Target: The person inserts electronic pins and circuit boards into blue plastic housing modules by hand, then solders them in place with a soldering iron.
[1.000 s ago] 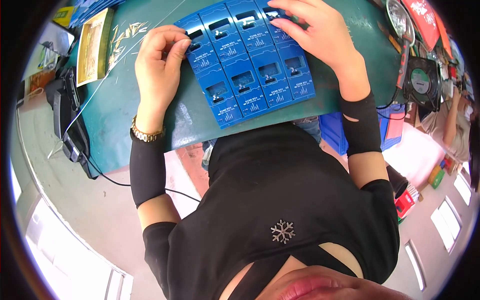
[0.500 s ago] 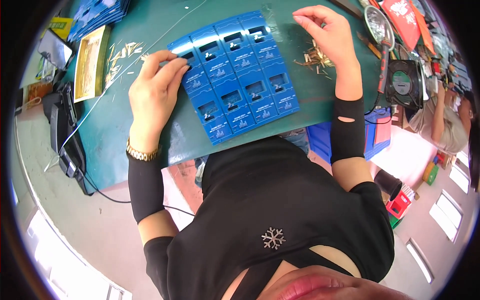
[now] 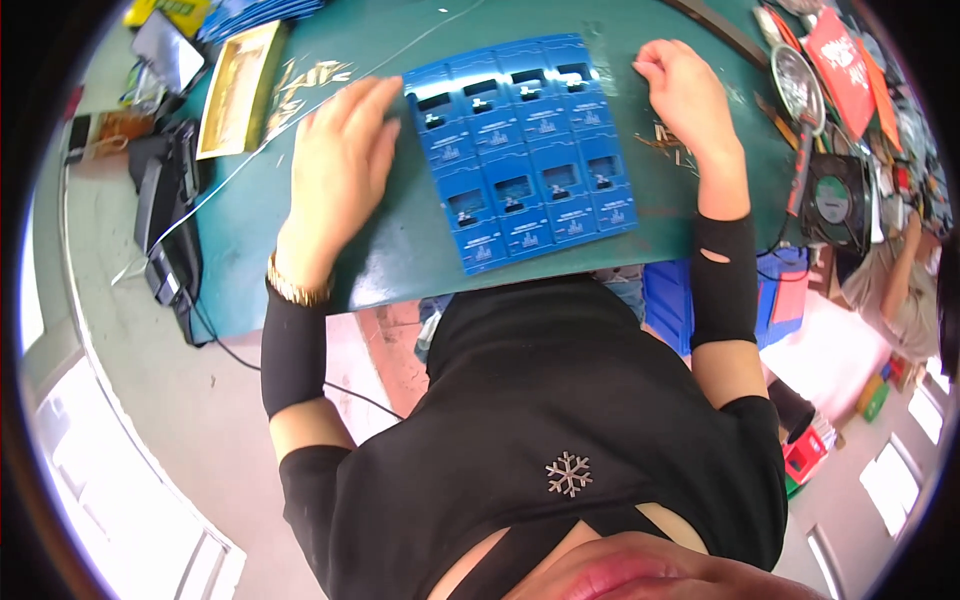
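A blue panel of joined circuit boards (image 3: pixel 530 215) lies flat on the green table, with several cut-out windows in two rows. My left hand (image 3: pixel 345 155) is just left of the panel, fingers stretched out and apart from it, with nothing visible in them. Right of the panel my right hand (image 3: pixel 692 98) has its fingers curled and the thumb pressed to the fingertips. Whatever it may hold is too small to make out. Beneath this hand lies a loose pile of small gold-coloured strips (image 3: pixel 668 142), partly covered by it.
More gold-coloured strips (image 3: pixel 312 78) lie beside a yellow open box (image 3: pixel 238 95) at the left. A stack of blue panels (image 3: pixel 262 12) sits at the far left. A thin white cable (image 3: pixel 262 142) crosses the table. A black fan (image 3: pixel 838 200) and a handled magnifier (image 3: pixel 800 100) are at the right.
My left hand has left the panel's left edge and its fingers have straightened. My right hand has curled in over the strips. The whole view has shifted slightly.
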The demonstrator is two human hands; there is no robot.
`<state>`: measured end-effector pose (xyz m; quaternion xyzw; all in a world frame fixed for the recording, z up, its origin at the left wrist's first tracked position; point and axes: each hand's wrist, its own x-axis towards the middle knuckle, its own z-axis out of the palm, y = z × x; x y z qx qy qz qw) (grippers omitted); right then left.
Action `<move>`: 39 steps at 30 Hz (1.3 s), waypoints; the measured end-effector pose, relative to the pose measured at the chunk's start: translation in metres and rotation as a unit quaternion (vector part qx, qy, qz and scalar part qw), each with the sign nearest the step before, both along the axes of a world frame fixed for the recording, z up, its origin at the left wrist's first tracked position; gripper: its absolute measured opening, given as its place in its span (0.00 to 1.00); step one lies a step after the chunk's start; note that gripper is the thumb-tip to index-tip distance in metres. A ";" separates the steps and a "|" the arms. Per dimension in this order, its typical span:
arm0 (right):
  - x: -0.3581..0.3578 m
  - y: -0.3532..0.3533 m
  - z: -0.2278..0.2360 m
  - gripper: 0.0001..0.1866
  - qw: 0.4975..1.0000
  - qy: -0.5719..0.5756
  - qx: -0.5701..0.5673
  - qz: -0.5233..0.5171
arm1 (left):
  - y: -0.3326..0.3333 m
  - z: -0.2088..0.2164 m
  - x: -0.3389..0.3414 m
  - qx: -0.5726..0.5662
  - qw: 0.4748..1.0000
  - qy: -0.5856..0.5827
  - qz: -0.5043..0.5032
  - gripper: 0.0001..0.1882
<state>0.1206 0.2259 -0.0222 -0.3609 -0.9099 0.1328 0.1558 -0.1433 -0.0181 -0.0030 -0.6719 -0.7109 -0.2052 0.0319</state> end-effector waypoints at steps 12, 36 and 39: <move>-0.010 -0.014 0.004 0.07 0.972 0.229 -0.040 0.042 | 0.018 -0.015 -0.020 -0.034 0.988 -0.009 0.149 0.06; -0.036 -0.050 0.024 0.12 0.930 0.229 -0.283 0.054 | 0.020 -0.020 -0.016 0.158 0.972 -0.129 0.117 0.06; -0.036 -0.054 0.033 0.18 0.937 0.216 -0.268 0.065 | 0.019 -0.020 -0.012 0.146 0.953 -0.218 0.149 0.07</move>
